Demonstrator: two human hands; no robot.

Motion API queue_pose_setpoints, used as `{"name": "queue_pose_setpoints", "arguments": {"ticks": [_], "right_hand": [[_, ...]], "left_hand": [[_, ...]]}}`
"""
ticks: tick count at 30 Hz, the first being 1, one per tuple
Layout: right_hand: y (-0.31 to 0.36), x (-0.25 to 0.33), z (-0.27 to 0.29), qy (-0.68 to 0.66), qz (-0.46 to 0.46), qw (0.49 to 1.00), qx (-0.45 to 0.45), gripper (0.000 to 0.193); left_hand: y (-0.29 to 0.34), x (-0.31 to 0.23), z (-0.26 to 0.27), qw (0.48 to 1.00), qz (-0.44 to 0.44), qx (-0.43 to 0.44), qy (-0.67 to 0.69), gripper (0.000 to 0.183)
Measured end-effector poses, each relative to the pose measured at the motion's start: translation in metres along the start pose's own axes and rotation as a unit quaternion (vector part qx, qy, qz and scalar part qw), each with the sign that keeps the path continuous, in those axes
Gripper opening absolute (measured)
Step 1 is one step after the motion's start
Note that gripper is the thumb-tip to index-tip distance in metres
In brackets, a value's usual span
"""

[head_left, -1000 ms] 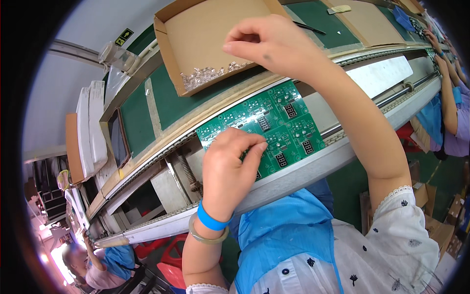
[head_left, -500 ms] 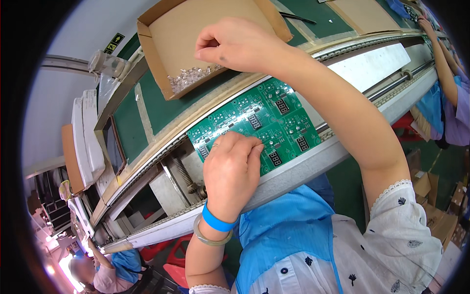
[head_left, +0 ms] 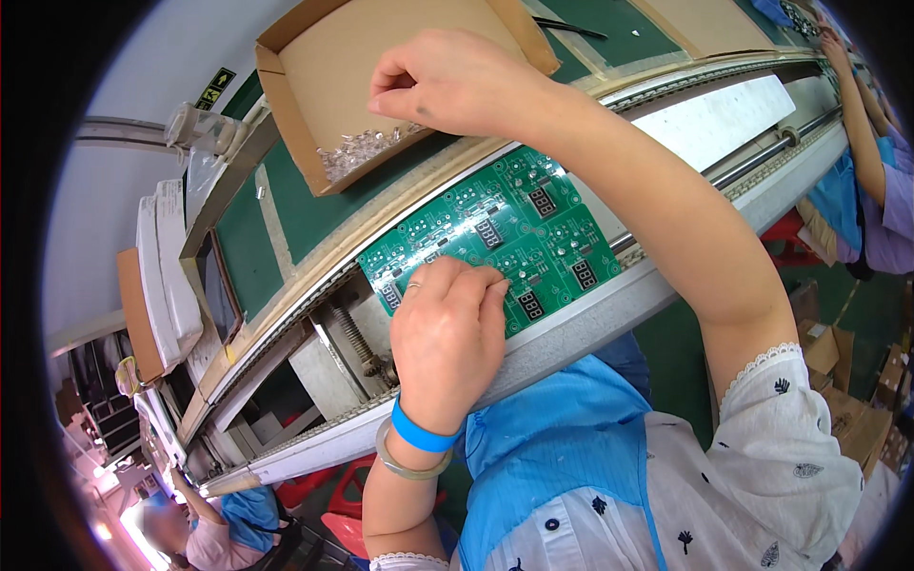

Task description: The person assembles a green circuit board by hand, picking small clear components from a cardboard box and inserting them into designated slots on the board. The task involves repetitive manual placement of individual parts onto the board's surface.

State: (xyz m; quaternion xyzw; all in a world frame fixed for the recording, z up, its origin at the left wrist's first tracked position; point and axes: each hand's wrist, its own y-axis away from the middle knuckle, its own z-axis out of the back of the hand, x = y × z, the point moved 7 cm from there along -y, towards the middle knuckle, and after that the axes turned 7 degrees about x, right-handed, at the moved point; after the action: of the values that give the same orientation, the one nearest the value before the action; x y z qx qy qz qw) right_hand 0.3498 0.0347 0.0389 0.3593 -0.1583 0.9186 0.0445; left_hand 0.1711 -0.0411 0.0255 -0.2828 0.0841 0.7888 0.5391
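A green circuit board panel (head_left: 522, 265) with several small black digit displays rests on the rails of a conveyor. Over its near left part is my left hand (head_left: 447, 319), its fingers curled down and closed at the board's surface; whatever is in the fingertips is hidden. A blue band and a bracelet circle that wrist. My right hand (head_left: 457, 84) hangs above a shallow cardboard box (head_left: 286, 105), thumb and forefinger brought together. Anything between them is too small to make out. Clear, small components (head_left: 357, 152) lie heaped in the box's near corner.
Metal conveyor rails (head_left: 581, 309) run diagonally past my body. Behind the box lie black tweezers (head_left: 569, 28) on a green work surface (head_left: 328, 205). White packages (head_left: 169, 266) stand at left. Other people work at far right and lower left.
The picture has shifted slightly, so the board and box sit a little further left. Both hands keep nearly the same pose and place over board and box.
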Motion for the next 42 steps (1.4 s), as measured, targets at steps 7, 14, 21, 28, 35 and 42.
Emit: {"name": "queue_pose_setpoints", "arguments": {"ticks": [7, 14, 21, 28, 35, 42], "right_hand": [[0.001, 0.003, 0.0, 0.001, 0.01, 1.0, 0.005, 0.023], [-0.009, 0.01, -0.015, 0.066, -0.023, 0.994, 0.09, 0.022], [-0.028, 0.012, -0.039, 0.149, -0.071, 0.972, 0.167, 0.027], [-0.029, 0.01, -0.043, 0.142, -0.079, 0.969, 0.186, 0.027], [-0.026, 0.012, -0.039, 0.133, -0.078, 0.972, 0.177, 0.025], [-0.027, 0.011, -0.042, 0.133, -0.068, 0.973, 0.175, 0.022]], "left_hand": [[0.001, 0.0, -0.002, 1.0, -0.006, 0.012, -0.016, 0.005], [-0.001, 0.001, -0.003, 1.0, 0.007, 0.03, -0.002, 0.004], [-0.003, 0.006, -0.003, 0.998, 0.02, 0.035, 0.045, 0.004], [-0.003, 0.002, -0.003, 0.999, 0.01, 0.029, 0.02, 0.004], [-0.003, -0.002, -0.003, 1.0, -0.015, 0.027, -0.001, 0.006], [-0.003, -0.007, -0.004, 0.999, -0.031, 0.029, -0.023, 0.007]]}}
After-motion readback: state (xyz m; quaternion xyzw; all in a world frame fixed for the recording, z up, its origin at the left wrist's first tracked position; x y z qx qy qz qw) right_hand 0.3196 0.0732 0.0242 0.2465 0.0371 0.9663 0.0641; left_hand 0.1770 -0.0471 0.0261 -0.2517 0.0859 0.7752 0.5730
